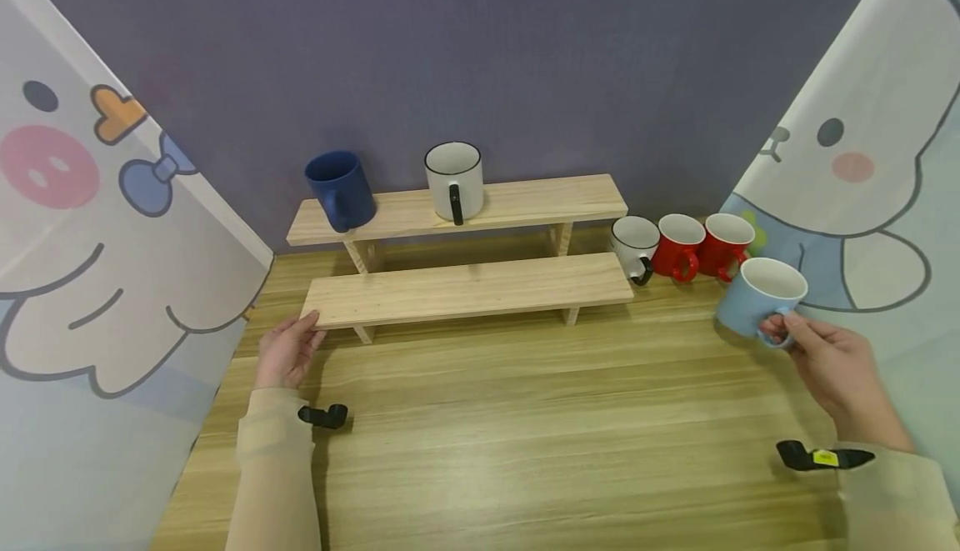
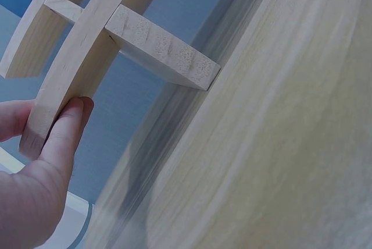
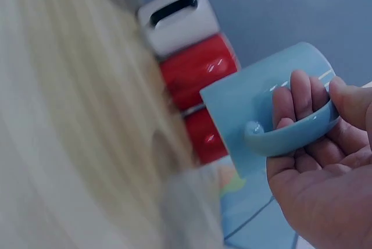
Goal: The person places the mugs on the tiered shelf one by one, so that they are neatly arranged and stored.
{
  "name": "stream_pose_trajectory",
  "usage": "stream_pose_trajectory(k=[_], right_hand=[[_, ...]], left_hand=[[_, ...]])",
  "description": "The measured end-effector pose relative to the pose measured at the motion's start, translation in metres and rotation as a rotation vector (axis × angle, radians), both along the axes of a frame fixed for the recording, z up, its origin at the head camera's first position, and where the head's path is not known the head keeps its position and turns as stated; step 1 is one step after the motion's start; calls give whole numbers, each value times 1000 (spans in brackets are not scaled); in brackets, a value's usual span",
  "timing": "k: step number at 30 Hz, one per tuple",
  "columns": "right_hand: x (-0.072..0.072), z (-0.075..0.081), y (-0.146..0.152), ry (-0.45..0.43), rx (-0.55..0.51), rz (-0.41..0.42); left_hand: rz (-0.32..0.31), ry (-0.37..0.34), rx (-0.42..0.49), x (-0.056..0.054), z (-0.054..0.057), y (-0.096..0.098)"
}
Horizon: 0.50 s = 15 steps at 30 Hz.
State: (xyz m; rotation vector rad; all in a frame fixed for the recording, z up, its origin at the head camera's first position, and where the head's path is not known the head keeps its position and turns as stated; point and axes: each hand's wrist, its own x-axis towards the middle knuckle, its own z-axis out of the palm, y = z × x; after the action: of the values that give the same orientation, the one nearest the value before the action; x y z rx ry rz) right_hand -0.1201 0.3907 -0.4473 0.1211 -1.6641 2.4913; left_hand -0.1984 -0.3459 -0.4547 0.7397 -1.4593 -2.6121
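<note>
At the right, my right hand (image 1: pixel 836 359) grips the handle of a light blue mug (image 1: pixel 761 293); in the right wrist view the fingers curl through that handle and the mug (image 3: pixel 250 98) is held off the table. My left hand (image 1: pixel 288 351) pinches the left end of the lower board of a two-tier wooden shelf (image 1: pixel 472 291). The left wrist view shows its thumb and fingers on both faces of the board (image 2: pixel 75 68). A dark blue mug (image 1: pixel 341 192) and a white mug with black rim and handle (image 1: pixel 456 180) stand on the upper board.
Right of the shelf, another white mug with a black handle (image 1: pixel 634 244) and two red mugs (image 1: pixel 678 247) stand in a row on the wooden table (image 1: pixel 525 434). A grey wall panel (image 1: pixel 480 51) rises behind, with cartoon-printed panels on both sides.
</note>
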Motion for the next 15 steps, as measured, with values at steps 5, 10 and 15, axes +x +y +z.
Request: stream_pose_trajectory(k=[5, 10, 15], right_hand=[[1, 16, -14, 64, -30, -13], [2, 33, -27, 82, -10, -15], [0, 49, -42, 101, 1, 12]], left_hand=[[11, -10, -9, 1, 1, 1], [11, -7, -7, 1, 2, 2], [11, -3, 1, 1, 2, 2]])
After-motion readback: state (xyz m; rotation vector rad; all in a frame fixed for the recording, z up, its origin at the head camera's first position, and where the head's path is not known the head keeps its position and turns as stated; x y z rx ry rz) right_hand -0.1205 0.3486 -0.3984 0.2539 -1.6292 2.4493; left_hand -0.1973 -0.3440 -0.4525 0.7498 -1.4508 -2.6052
